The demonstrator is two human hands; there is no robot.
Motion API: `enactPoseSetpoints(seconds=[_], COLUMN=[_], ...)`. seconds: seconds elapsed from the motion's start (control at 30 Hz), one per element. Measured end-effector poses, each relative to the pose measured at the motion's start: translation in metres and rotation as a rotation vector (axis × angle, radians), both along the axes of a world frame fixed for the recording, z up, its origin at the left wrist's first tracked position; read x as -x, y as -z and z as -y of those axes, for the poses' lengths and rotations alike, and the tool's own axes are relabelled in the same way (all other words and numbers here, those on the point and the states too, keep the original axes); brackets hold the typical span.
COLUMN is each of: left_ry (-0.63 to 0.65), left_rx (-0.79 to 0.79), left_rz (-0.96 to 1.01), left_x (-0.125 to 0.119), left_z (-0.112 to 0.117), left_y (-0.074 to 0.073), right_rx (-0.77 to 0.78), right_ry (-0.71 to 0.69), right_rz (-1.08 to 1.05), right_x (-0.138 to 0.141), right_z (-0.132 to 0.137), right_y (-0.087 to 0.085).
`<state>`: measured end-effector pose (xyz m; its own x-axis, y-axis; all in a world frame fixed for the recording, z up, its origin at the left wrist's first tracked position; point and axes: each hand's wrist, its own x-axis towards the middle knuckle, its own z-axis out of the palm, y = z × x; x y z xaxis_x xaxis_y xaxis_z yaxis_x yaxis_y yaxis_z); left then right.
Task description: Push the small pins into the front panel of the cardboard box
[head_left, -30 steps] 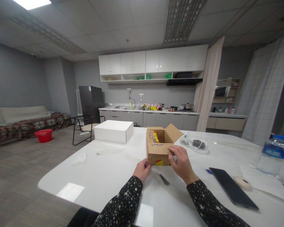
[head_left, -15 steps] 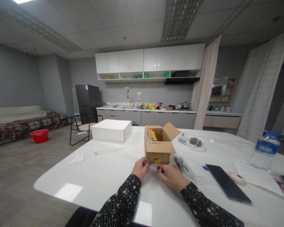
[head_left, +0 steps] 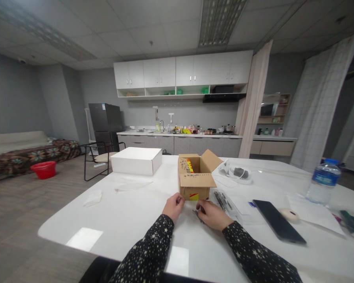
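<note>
A small open cardboard box with a red and yellow label stands on the white table, its flaps up. My left hand rests on the table just in front of the box's left corner, fingers curled into a loose fist. My right hand lies in front of the box, fingers pinched on a thin dark pen-like object that lies on the table. What the left hand holds, if anything, is hidden.
A white closed box sits at the back left. Right of the cardboard box lie a clear bag of pens, a black phone, a tape roll, a water bottle and paper sheets.
My right hand came down from the box's front flap to the table and closed on the thin dark object. The left hand stayed by the box. The view shifted slightly right.
</note>
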<state>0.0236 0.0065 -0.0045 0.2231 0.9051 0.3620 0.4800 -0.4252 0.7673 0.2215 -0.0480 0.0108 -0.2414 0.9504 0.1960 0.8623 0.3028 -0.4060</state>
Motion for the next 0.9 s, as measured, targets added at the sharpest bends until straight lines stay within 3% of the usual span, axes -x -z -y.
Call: enactPoseSetpoints(seconds=[0.9], left_ry=[0.003], left_rx=[0.004], left_rz=[0.003], left_x=[-0.0007], left_z=[0.0], left_y=[0.0], right_rx=[-0.019], right_ry=[-0.006], right_rz=[-0.062], right_x=[-0.0039], right_z=[-0.005], right_y=[0.0053])
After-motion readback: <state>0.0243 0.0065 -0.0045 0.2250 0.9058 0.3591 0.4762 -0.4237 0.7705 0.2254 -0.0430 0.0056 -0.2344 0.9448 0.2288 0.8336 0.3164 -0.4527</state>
